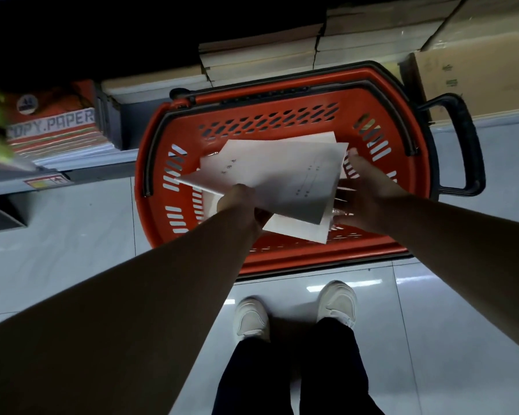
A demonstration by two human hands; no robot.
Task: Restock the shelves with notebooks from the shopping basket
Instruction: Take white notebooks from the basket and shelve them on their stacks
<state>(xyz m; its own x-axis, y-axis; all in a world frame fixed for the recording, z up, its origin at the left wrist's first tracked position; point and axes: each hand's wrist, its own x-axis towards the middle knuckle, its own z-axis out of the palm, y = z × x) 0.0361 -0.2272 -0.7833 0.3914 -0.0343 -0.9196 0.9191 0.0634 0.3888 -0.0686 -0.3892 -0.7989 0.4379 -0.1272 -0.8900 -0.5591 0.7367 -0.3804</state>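
Glossy tiles point(72, 235); slotted basket point(312, 259); left hand point(240, 202) seemingly pinches flat notebooks point(282, 175).

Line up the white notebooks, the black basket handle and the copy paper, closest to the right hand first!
1. The white notebooks, held by the right hand.
2. The black basket handle, just to its right.
3. The copy paper, far left on the shelf.

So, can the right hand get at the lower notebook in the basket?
Probably yes. The right hand is inside the basket beside the lower notebook, whose near corner shows from under the top notebook that the left hand holds. Nothing seems between them.
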